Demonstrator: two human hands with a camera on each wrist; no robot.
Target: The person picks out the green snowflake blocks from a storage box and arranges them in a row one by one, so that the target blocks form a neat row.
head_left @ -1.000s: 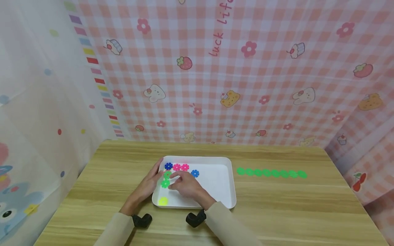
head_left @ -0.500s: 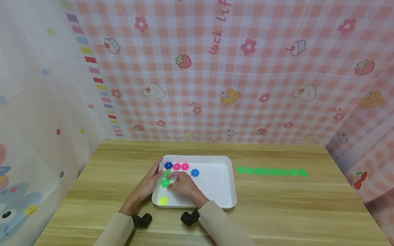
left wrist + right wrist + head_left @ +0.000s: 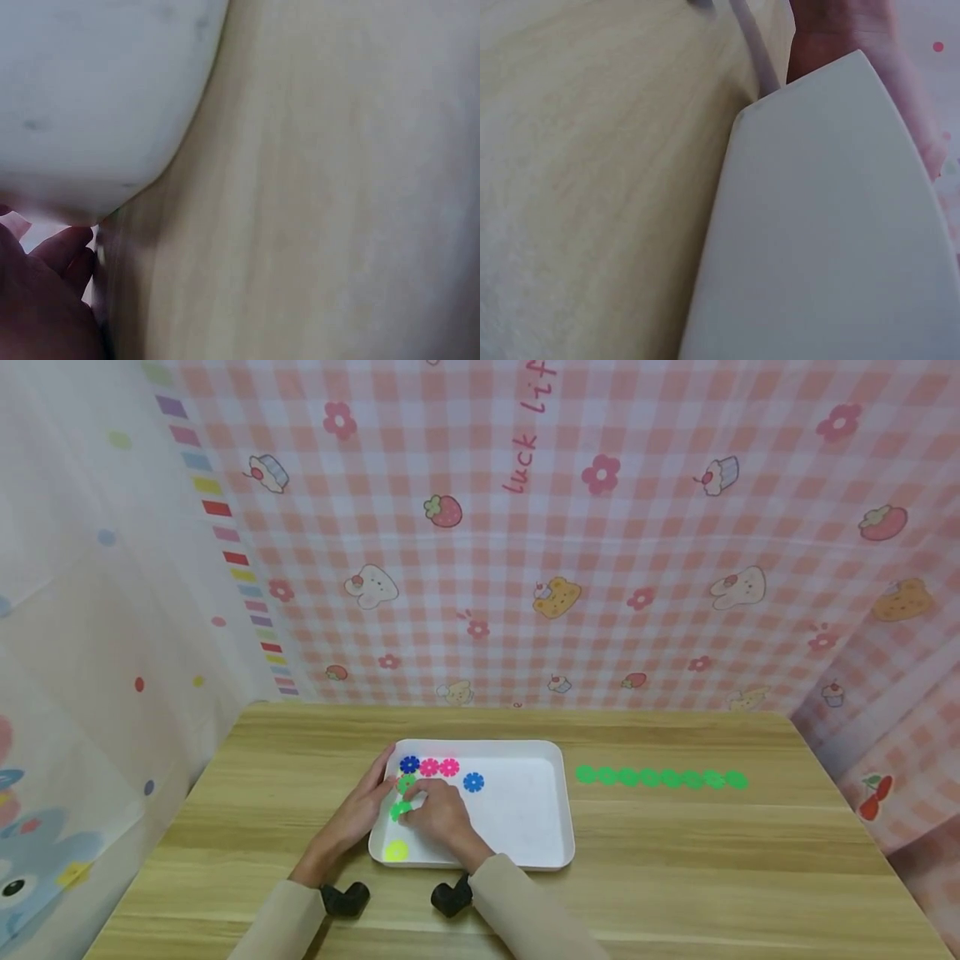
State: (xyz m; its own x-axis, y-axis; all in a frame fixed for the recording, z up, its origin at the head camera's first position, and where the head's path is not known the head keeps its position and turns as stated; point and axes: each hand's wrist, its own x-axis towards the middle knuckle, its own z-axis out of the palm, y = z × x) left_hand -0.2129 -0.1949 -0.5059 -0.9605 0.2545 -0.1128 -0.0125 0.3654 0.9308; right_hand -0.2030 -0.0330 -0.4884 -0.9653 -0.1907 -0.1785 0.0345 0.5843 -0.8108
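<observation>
My left hand [image 3: 358, 814] grips the left wall of a white tray [image 3: 517, 862], with the thumb over the rim and the other fingers along the outside. In the left wrist view, fingers [image 3: 64, 247] show at the tray's corner. Inside the tray my right hand [image 3: 441, 817] pinches a green snowflake disc [image 3: 400, 811] between thumb and index finger; the hand covers part of it. Another green disc [image 3: 406, 783] lies just above, near both hands. The right wrist view shows only the tray's outer wall [image 3: 825, 225] and part of the left hand.
Also in the tray are a dark blue disc [image 3: 409, 764], two pink discs [image 3: 438, 767], a lighter blue disc [image 3: 473, 782] and something yellow [image 3: 396, 851] in the front left corner. A row of green discs [image 3: 660, 777] lies on the wooden table [image 3: 675, 860] to the right.
My right hand has shifted slightly left and closed in on the lower green disc, which now looks tilted and partly covered. The left hand holds the tray as before.
</observation>
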